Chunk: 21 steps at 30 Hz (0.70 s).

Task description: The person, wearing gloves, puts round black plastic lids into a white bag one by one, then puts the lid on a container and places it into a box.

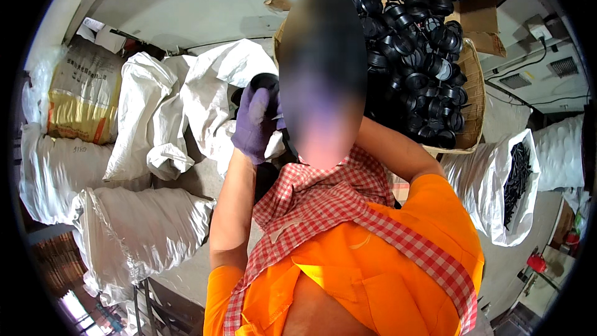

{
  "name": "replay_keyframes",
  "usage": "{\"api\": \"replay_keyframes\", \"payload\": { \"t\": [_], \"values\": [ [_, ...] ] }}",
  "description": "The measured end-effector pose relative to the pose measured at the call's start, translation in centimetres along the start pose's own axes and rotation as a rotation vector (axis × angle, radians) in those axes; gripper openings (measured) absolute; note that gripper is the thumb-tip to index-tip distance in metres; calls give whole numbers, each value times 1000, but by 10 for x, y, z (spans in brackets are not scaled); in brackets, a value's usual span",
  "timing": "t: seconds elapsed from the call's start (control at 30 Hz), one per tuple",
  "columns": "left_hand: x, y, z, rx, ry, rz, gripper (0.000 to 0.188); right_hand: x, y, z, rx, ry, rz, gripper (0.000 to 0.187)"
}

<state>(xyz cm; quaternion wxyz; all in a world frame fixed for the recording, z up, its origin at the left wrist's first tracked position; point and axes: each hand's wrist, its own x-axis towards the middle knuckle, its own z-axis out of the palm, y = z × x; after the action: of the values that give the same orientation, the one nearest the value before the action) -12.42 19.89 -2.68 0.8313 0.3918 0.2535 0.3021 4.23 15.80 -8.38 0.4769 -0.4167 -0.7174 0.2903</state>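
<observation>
My left hand point(254, 121), in a purple knit glove, is closed around a black round plastic part point(264, 81) with a cup-like rim. Just beyond it lies the crumpled edge of a white woven sack point(211, 81). My right forearm point(395, 149) reaches in toward the middle, but a blurred oval covers the right hand. A purple smear shows inside that blur, and the fingers cannot be made out. Right of the blur, a wide cardboard box point(474, 102) is heaped with similar black round parts point(413, 56).
Full white sacks point(146, 230) lie along the left, beside a yellow-and-grey printed sack point(84, 90). At the right an open white sack point(497, 190) holds thin black pieces point(517, 180). Pale machine housings point(193, 0) stand at the back, and a cable point(528, 62) hangs at the far right.
</observation>
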Motion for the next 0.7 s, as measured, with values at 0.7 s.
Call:
{"api": "replay_keyframes", "payload": {
  "t": [0.7],
  "values": [
    [-53, 5, 14, 1621, 211, 346, 26, -9, -50, -11, -148, -265, 521, 25]
  ]
}}
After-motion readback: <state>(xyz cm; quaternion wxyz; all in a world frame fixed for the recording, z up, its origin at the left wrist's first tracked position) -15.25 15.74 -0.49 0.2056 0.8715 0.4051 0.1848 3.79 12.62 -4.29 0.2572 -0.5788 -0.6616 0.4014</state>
